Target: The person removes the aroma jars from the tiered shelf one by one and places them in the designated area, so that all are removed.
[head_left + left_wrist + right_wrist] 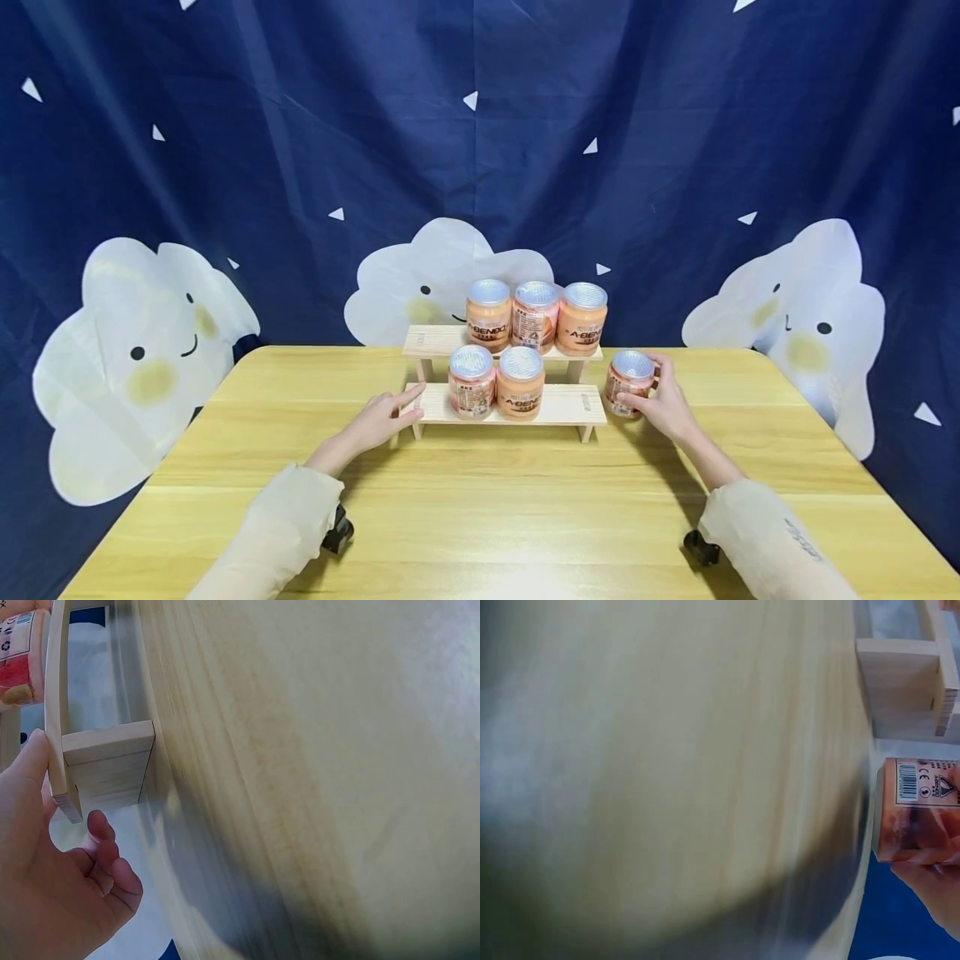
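Observation:
At the right of the wooden display stand (566, 402), my right hand (666, 408) grips a pink-labelled jar (628, 385) with a silver lid, thumb in front and fingers round its far side. The right wrist view shows the label's barcode (907, 781) close over the table. My left hand (381, 419) holds the left end of the stand's lower step, index finger and thumb on the board (57, 712). Its other fingers (124, 877) curl loosely beneath. Two jars (521, 385) stand side by side on the lower step, and three jars (489, 317) on the upper step (435, 340).
The stand rests near the far edge of a light wooden table (480, 492). Behind it hangs a dark blue curtain (375, 125) with white clouds and triangles. A small black device (339, 531) sits at the left wrist and another (701, 547) at the right.

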A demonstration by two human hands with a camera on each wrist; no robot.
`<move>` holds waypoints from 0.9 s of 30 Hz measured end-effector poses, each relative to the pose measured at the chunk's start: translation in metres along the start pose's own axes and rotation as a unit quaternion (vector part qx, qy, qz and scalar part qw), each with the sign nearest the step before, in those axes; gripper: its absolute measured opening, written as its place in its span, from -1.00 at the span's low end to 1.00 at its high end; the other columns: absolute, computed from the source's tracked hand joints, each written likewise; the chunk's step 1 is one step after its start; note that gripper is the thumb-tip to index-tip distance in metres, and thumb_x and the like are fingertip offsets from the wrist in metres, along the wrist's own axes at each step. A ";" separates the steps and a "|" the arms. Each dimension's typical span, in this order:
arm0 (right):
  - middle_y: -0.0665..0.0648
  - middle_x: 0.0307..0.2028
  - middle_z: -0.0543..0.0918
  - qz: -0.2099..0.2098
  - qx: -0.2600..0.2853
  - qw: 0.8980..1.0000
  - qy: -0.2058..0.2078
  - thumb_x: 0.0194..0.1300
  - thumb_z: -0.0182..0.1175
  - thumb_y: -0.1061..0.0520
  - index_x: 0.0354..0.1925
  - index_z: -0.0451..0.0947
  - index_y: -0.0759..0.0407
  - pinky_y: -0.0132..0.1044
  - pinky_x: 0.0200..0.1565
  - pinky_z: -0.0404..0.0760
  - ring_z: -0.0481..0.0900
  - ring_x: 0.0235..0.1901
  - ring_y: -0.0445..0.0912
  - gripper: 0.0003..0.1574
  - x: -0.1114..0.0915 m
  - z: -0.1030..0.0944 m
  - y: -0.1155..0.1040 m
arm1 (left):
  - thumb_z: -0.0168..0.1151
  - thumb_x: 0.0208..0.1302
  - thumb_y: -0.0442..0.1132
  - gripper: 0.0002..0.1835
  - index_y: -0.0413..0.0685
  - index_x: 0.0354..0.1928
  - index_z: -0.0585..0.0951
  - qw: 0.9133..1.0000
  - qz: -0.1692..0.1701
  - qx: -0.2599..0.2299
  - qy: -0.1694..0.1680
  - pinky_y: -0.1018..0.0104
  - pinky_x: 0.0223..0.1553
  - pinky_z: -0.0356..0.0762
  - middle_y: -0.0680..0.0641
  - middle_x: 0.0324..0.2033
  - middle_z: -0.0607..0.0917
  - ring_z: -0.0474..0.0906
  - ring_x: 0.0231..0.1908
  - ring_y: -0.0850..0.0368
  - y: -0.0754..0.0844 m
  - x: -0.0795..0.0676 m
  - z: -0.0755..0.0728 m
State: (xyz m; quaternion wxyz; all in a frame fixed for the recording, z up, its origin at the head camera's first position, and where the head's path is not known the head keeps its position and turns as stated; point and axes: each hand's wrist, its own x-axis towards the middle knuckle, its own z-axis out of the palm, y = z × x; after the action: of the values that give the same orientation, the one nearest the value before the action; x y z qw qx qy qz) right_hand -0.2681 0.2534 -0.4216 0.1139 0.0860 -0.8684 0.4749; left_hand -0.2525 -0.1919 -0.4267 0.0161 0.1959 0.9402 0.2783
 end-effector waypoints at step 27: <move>0.59 0.11 0.20 -0.015 0.026 0.999 -0.035 0.10 0.23 0.36 0.34 -0.21 0.43 0.20 0.06 0.22 0.23 0.08 0.41 0.04 0.021 -0.001 0.019 | 0.06 0.31 -0.07 -0.42 -0.17 0.30 0.29 1.000 0.017 -0.015 -0.002 0.33 -0.53 0.19 0.08 -0.74 0.20 0.12 -0.65 0.21 0.001 0.001 0.000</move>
State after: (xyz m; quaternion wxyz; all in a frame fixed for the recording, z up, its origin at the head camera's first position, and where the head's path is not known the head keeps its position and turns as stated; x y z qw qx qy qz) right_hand -0.2935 0.2633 -0.4309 0.0879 0.1186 -0.8580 0.4920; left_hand -0.2528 -0.1909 -0.4262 0.0160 0.2116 0.9324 0.2924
